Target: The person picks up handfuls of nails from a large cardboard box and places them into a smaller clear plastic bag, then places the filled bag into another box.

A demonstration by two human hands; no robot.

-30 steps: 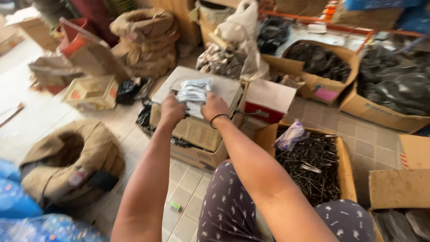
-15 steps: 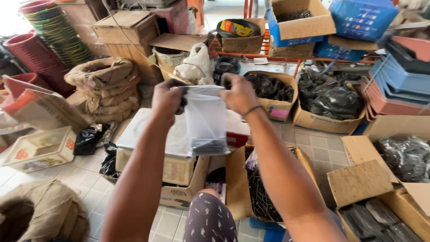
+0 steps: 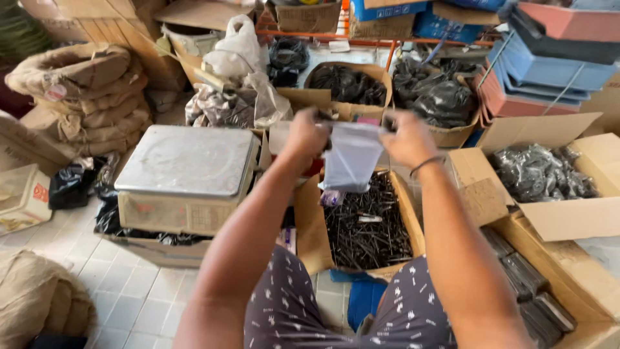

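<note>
My left hand (image 3: 306, 137) and my right hand (image 3: 407, 138) each pinch a top corner of a clear plastic bag (image 3: 351, 159), holding it up and spread between them. The bag hangs over a cardboard box of dark nails (image 3: 365, 223) that stands between my knees. To the left of my left arm sits a weighing scale with a bare metal platform (image 3: 187, 160). A thin dark band circles my right wrist. Whether the bag holds anything I cannot tell.
Burlap sacks (image 3: 90, 97) are stacked at the left. Open cardboard boxes with black bagged goods (image 3: 539, 173) stand at the right and at the back (image 3: 349, 84). Blue and red plastic crates (image 3: 549, 58) are piled at the upper right. White tiled floor (image 3: 129, 297) lies at the lower left.
A second ago both hands were down at the scale's platform with the bag. They lifted it, and now it is held up over the nail box, to the right of the scale.
</note>
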